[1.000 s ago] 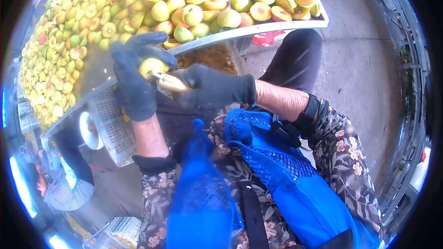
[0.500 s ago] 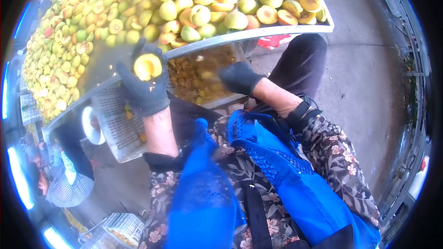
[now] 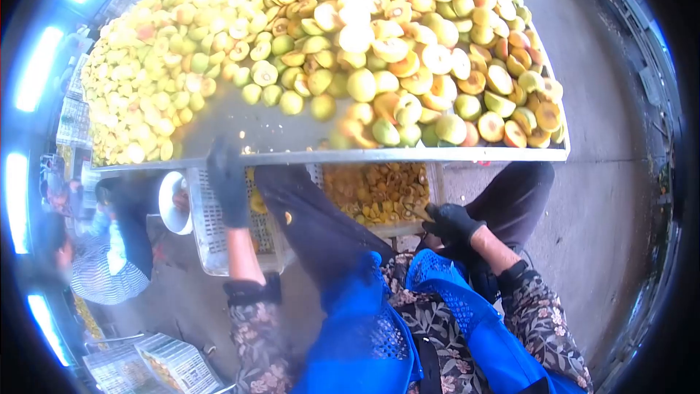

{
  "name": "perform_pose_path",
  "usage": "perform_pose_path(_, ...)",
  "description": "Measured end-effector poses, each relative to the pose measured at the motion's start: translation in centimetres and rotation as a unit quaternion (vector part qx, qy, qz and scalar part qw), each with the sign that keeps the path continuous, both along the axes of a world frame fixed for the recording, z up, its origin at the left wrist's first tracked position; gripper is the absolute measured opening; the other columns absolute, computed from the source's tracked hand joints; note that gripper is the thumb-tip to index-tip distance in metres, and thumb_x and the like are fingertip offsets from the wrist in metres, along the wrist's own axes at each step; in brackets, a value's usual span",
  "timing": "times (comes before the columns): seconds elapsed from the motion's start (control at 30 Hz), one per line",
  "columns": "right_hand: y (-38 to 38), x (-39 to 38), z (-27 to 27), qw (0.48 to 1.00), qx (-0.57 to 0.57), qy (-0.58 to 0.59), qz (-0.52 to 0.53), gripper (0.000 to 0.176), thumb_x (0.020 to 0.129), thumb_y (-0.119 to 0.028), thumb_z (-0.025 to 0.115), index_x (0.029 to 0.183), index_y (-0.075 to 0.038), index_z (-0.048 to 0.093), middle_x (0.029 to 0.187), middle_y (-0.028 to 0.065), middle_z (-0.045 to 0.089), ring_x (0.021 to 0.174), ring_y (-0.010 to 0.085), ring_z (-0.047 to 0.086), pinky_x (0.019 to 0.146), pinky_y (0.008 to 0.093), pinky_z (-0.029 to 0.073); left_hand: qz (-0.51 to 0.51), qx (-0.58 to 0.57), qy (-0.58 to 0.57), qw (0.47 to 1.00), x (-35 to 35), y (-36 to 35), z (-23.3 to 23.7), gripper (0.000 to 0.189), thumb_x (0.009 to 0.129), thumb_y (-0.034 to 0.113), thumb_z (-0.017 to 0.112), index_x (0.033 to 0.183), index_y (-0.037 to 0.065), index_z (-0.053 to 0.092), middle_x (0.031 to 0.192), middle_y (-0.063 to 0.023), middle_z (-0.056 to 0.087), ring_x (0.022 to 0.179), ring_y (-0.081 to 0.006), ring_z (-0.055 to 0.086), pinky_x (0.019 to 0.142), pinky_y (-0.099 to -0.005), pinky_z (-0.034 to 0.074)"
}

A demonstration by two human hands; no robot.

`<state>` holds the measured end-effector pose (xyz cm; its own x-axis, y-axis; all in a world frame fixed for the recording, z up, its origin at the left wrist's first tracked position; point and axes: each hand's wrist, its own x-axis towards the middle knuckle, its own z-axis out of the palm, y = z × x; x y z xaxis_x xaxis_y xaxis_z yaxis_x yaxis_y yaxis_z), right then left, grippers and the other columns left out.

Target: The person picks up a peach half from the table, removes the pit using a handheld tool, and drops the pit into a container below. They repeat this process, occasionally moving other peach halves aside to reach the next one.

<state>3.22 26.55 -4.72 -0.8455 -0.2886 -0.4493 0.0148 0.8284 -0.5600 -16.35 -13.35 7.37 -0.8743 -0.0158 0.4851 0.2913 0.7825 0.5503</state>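
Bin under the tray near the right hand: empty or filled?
Filled, not empty: orange-yellow fruit scraps cover the bin beside the right hand.

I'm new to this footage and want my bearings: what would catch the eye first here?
A big metal tray heaped with halved yellow-green fruit fills the upper half of the view. Just below its front rim, the black-gloved left hand reaches up to the edge. The gloved right hand is closed beside a crate of orange-brown scraps.
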Motion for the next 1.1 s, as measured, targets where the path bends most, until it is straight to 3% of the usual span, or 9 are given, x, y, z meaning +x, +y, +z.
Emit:
perform_pose_path(0.2,-0.3,-0.5,0.5,0.998,-0.013,0.018,-0.064,0.037,0.081,-0.039,0.059,0.099,-0.007,0.054,0.074,0.0228,0.062,0.072,0.0422,0.062,0.066,0.049,0.049,-0.091,-0.02,0.071,0.993,-16.2,4.6,-2.3,0.034,0.086,0.02,0.06,0.113,0.0,0.058,0.109,-0.0227,0.06,0.102,-0.0374,0.057,0.089,-0.0432,0.045)
perform_pose_path(0.33,-0.4,-0.4,1.9,0.996,-0.018,-0.009,-0.089,0.036,0.081,-0.038,0.061,0.099,-0.008,0.053,0.07,0.0223,0.061,0.07,0.0421,0.062,0.063,0.0493,0.048,-0.086,-0.091,-0.049,0.991,-19.4,5.3,-4.5,0.032,0.083,0.019,0.061,0.109,0.001,0.059,0.102,-0.0215,0.061,0.095,-0.0374,0.058,0.085,-0.043,0.046)
perform_pose_path(0.53,-1.5,-3.5,7.3,0.988,-0.067,0.134,0.047,0.028,0.079,-0.026,0.065,0.097,-0.007,0.054,0.071,0.0204,0.059,0.068,0.0421,0.06,0.061,0.0497,0.047,-0.129,0.094,-0.15,0.976,-11.5,3.3,-2.5,0.033,0.08,0.016,0.063,0.107,-0.002,0.062,0.098,-0.0153,0.067,0.091,-0.0228,0.064,0.081,-0.0332,0.05)
perform_pose_path(0.73,-6.2,-10.0,15.2,0.891,-0.352,0.215,-0.189,0.029,0.085,-0.023,0.064,0.104,-0.003,0.056,0.074,0.0156,0.057,0.065,0.0263,0.059,0.06,0.0394,0.045,-0.188,0.167,-0.263,0.931,-1.7,8.9,4.9,0.031,0.085,0.009,0.057,0.115,-0.001,0.061,0.107,-0.0076,0.065,0.095,-0.0162,0.06,0.086,-0.0299,0.049)
perform_pose_path(0.93,-8.7,-10.3,13.5,0.829,-0.434,0.313,-0.163,0.031,0.085,-0.026,0.064,0.102,-0.001,0.058,0.064,0.0086,0.056,0.058,0.019,0.058,0.054,0.0341,0.045,-0.184,0.3,-0.162,0.922,7.7,16.1,5.9,0.042,0.093,0.017,0.049,0.129,-0.006,0.049,0.123,-0.0137,0.057,0.114,-0.0187,0.053,0.099,-0.032,0.041)
perform_pose_path(0.97,-8.9,-10.0,13.5,0.816,-0.445,0.327,-0.171,0.03,0.086,-0.027,0.063,0.1,0.0,0.058,0.063,0.0076,0.057,0.057,0.0173,0.058,0.053,0.0324,0.045,-0.123,0.112,-0.082,0.983,9.0,17.4,6.1,0.047,0.094,0.023,0.047,0.133,-0.003,0.046,0.116,-0.0109,0.06,0.107,-0.0228,0.057,0.092,-0.0333,0.045)
perform_pose_path(1.0,-9.2,-9.6,13.4,0.803,-0.455,0.341,-0.177,0.03,0.087,-0.027,0.063,0.097,0.001,0.059,0.062,0.0067,0.058,0.055,0.0156,0.058,0.051,0.0306,0.044,-0.148,0.192,-0.071,0.968,9.8,18.5,5.4,0.052,0.095,0.027,0.046,0.136,-0.004,0.04,0.125,-0.0142,0.052,0.114,-0.0245,0.052,0.097,-0.0348,0.041)
perform_pose_path(1.07,-9.6,-8.0,16.1,0.769,-0.566,-0.049,-0.293,0.028,0.088,-0.025,0.062,0.097,0.001,0.059,0.065,0.0103,0.061,0.055,0.0188,0.06,0.051,0.0304,0.045,-0.186,0.38,-0.088,0.902,10.3,19.1,3.4,0.061,0.097,0.035,0.042,0.141,-0.005,0.028,0.137,-0.0189,0.042,0.124,-0.0281,0.044,0.103,-0.0372,0.037)
perform_pose_path(1.1,-10.4,-7.6,15.0,0.767,-0.554,-0.026,-0.323,0.029,0.089,-0.025,0.061,0.103,0.0,0.057,0.071,0.0155,0.063,0.06,0.0253,0.062,0.052,0.0328,0.046,-0.196,0.486,-0.108,0.845,10.2,19.1,2.9,0.065,0.098,0.039,0.039,0.143,-0.005,0.022,0.14,-0.0203,0.039,0.127,-0.0301,0.043,0.105,-0.038,0.036)
